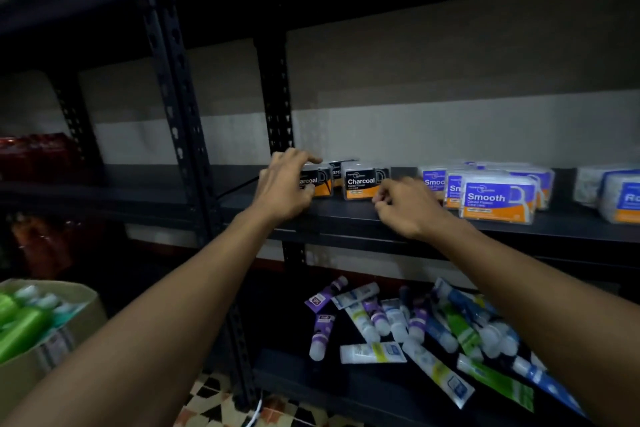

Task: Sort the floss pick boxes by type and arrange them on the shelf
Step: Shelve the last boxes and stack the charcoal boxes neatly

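On the dark metal shelf (346, 222) stand black-and-orange Charcoal floss pick boxes. My left hand (285, 184) grips the leftmost Charcoal box (317, 180), fingers over its top and thumb at its front. A second Charcoal box (363, 182) stands just right of it, with a third (336, 172) behind. My right hand (405, 206) hovers with curled fingers right in front of the second box; I cannot tell if it touches. Blue-and-orange Smooth boxes (495, 198) cluster to the right. Another blue-labelled box (620, 199) stands at the far right.
A shelf upright (176, 114) rises left of my left hand. The lower shelf holds several loose toothpaste tubes (415, 322). A cardboard box with green bottles (31, 322) sits at the lower left. Red packs (34, 152) lie on the left bay.
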